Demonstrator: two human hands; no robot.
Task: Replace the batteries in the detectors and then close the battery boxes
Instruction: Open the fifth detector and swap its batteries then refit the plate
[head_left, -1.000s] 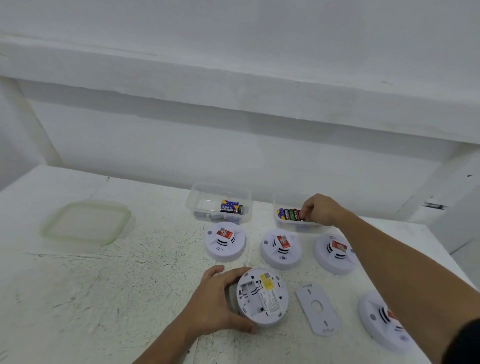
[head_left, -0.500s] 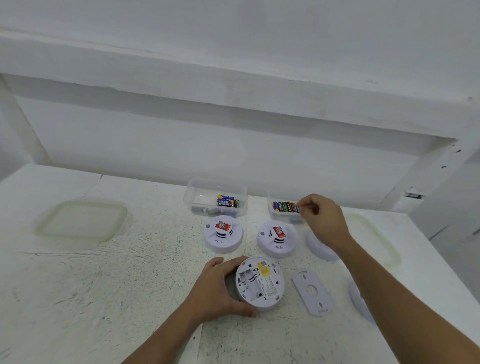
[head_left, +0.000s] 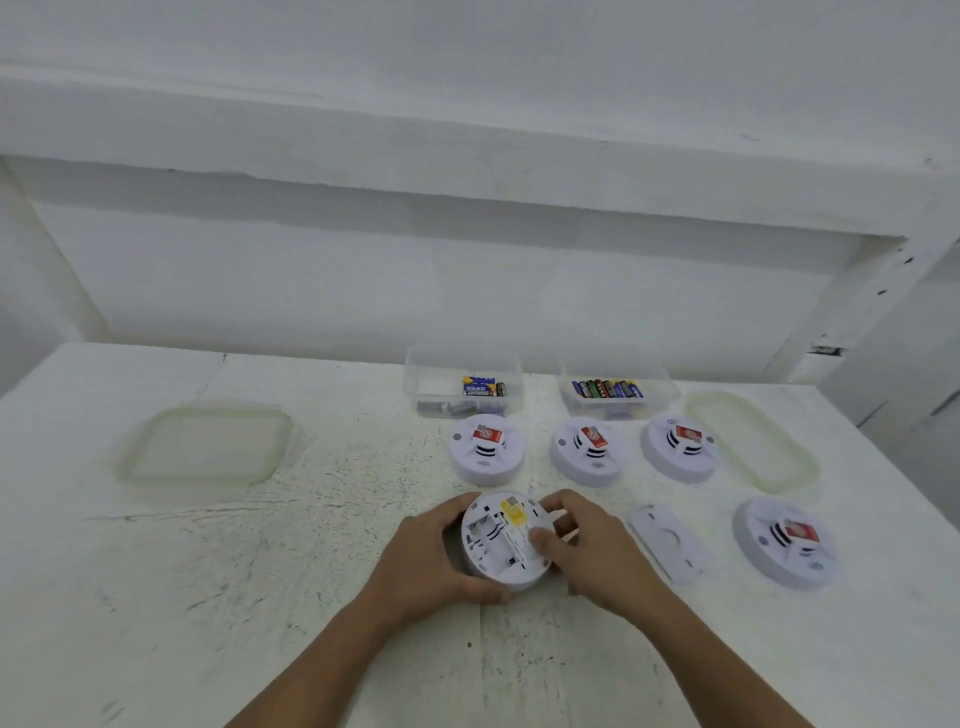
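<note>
Detector in hand: upturned detector (head_left: 506, 545) lies back-up on the counter (head_left: 260, 571), its battery bay (head_left: 485, 535) uncovered with the slots exposed.
Left hand: left hand (head_left: 431, 564) grasps the upturned detector's left rim, fingers wrapped over the far edge, thumb at the near edge.
Right hand: right hand (head_left: 592, 558) grasps the right rim, fingers curled over the top, thumb pressing on the label face. Whether a battery is tucked inside cannot be told.
Cover: cover plate (head_left: 667, 543) lies flat just right of the upturned detector, apart from it.
Other units: row of three detectors (head_left: 589, 452) stands just beyond it; lone detector (head_left: 784, 540) sits well to its right, past the cover plate.
Tubs: left tub (head_left: 462, 364) and right tub (head_left: 618, 410) stand beyond that row, both holding batteries (head_left: 608, 388).
Lids: left lid (head_left: 208, 447) lies well to its left; right lid (head_left: 753, 449) lies far right, near the counter's edge.
Room: the widest stretch of counter runs left of the upturned detector, towards the left lid, and near-side to the front edge.
</note>
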